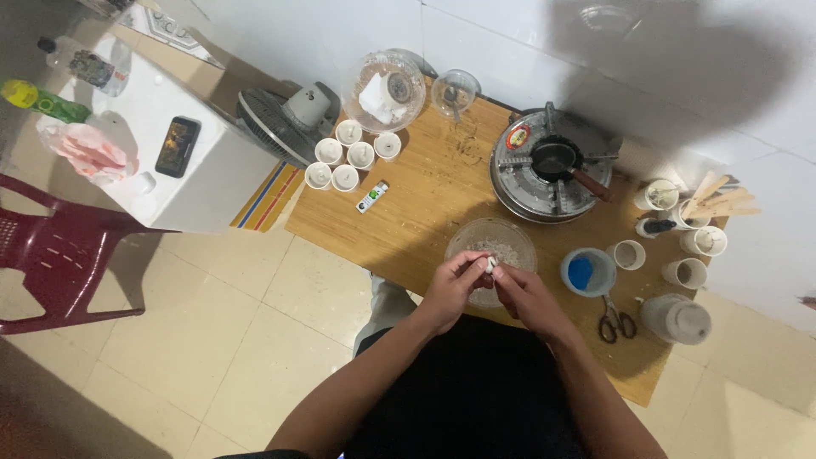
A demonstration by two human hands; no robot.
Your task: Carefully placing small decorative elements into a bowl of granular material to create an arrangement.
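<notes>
Centrally, left hand point(450, 289) and right hand point(523, 293) pinch one small white piece point(490, 265) over the glass bowl point(491, 246); six filled cups point(348, 153) sit at ten o'clock, empty cups point(671, 255) at three.

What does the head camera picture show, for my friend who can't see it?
Two hands, left hand and right hand, pinch a small white piece over a glass bowl on a wooden table. A small stove, white cups and scissors sit nearby.
</notes>
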